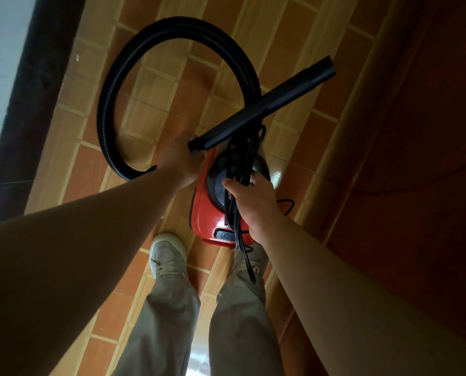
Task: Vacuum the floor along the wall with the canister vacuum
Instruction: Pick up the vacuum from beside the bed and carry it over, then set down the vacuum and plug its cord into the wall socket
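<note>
A small red canister vacuum (203, 210) with a black domed top hangs just above the tiled floor (155, 85) in front of my feet. My right hand (253, 202) is shut on its bundled black power cord (237, 221) and the top of the canister. My left hand (181, 161) grips the near end of the black wand (264, 104), which points up and to the right. The ribbed black hose (109, 90) loops in a wide circle from my left hand round to the canister.
A dark skirting strip (33, 85) and a pale wall (1, 63) run along the left. A reddish-brown wooden surface (416, 131) rises on the right. My white shoes (166, 253) and beige trousers stand on the orange-brown tiles below.
</note>
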### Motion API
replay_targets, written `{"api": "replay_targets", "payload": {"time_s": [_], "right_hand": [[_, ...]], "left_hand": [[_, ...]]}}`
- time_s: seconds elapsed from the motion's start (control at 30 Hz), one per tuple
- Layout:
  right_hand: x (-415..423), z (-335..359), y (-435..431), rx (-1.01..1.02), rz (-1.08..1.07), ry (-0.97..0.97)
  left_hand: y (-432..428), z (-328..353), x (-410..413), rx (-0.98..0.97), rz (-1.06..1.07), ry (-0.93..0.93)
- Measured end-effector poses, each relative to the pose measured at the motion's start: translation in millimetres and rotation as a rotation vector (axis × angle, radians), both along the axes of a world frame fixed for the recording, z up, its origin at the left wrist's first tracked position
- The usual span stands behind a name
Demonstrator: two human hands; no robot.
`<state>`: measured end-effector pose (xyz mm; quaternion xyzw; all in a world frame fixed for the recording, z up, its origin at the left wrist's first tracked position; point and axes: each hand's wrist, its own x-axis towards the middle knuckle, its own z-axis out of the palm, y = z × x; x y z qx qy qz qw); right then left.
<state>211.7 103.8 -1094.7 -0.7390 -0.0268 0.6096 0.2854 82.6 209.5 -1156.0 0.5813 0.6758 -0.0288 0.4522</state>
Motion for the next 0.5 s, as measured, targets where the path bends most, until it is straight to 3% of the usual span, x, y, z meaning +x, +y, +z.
{"api": "replay_targets", "payload": {"time_s": [0.5], "right_hand": [[2.7,7.5,4.9,0.000,0.007,-0.034]], "left_hand": [[4.8,12.9,-17.1,0.053,-0.099,-0.051]]}}
